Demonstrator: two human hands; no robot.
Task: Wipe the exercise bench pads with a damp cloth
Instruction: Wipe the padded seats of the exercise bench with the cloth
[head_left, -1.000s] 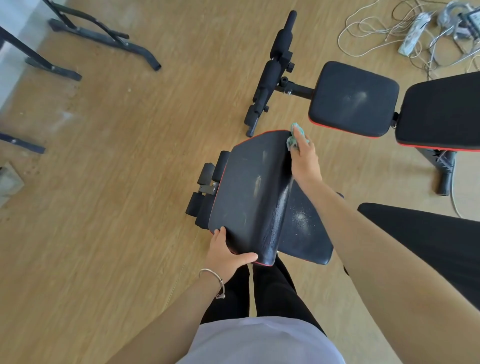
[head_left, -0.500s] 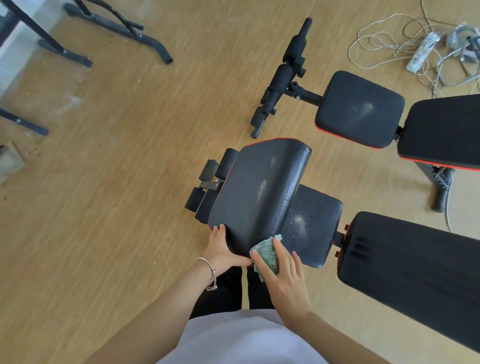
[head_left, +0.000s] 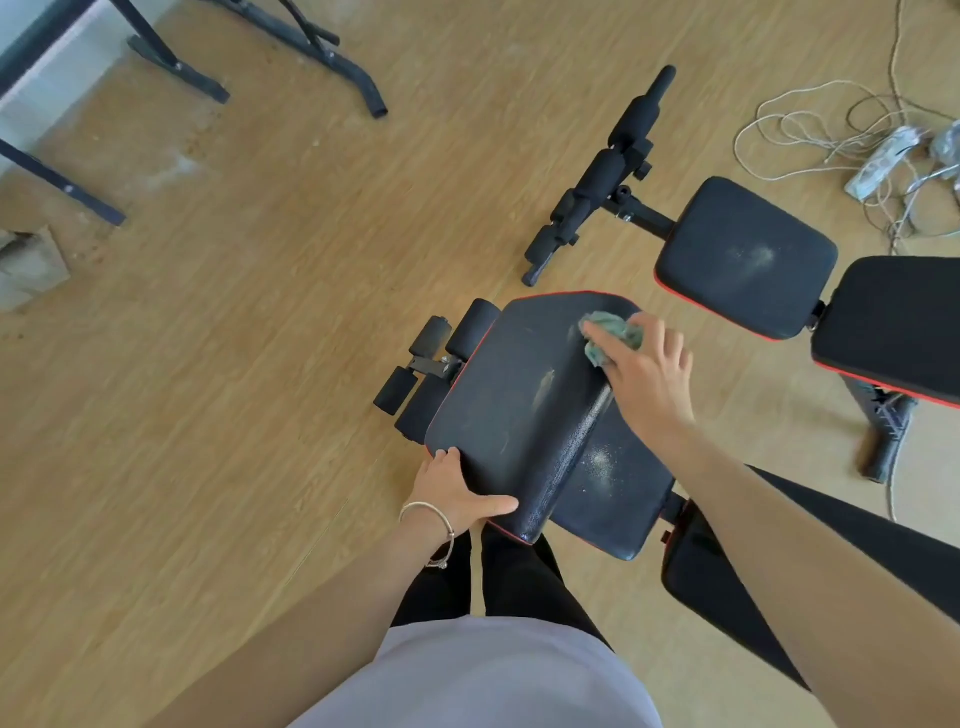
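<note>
A black raised pad (head_left: 511, 410) with red piping stands tilted over the dusty seat pad (head_left: 613, 488) of the near bench. My left hand (head_left: 457, 493) grips the pad's near left corner. My right hand (head_left: 641, 379) presses a crumpled green cloth (head_left: 608, 332) onto the pad's far right edge, fingers spread over the cloth. A wet streak runs down the pad's right side. The near bench's back pad (head_left: 727, 587) lies partly hidden under my right forearm.
A second bench stands beyond, with a dusty seat pad (head_left: 743, 257), back pad (head_left: 893, 327) and foam rollers (head_left: 613, 161). Foam rollers (head_left: 426, 364) sit left of the near pad. White cables and a power strip (head_left: 878, 161) lie far right. Black metal frame legs (head_left: 311, 52) stand far left on the wooden floor.
My right hand with the cloth went from the pad's far edge down to its near corner, then back up to the far right edge. My left hand stayed on the near corner.
</note>
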